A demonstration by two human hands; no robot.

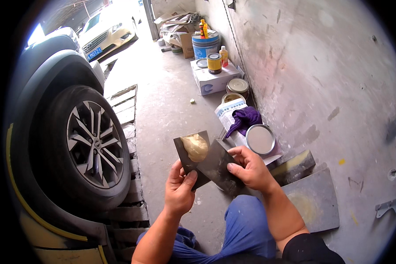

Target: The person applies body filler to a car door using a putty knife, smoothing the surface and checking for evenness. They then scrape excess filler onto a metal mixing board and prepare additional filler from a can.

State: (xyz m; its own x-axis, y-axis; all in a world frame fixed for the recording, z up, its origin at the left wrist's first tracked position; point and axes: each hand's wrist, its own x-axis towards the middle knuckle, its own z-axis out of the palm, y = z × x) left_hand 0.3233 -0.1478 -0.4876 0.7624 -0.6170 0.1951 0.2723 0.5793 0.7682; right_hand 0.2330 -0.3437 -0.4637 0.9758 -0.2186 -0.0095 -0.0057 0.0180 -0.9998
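My left hand (179, 192) is closed on a dark flat putty spreader (188, 164), thumb on top near its lower edge. A smooth lump of beige body filler (195, 148) lies on the upper part of that spreader. Between the thumb and fingers of my right hand (252, 169) is a second dark spreader (221, 163), smeared with pale dust. Its left corner overlaps the left spreader just below the filler. Both spreaders are held out above my blue-trousered knees.
At left stands a car with a large wheel (97, 145), beside a slatted floor grate (123, 105). Along the right wall are a round lid (260, 139), a purple cloth (245, 119), a sanding block (295, 168), a grey board (314, 200), cans, and a white box (213, 81).
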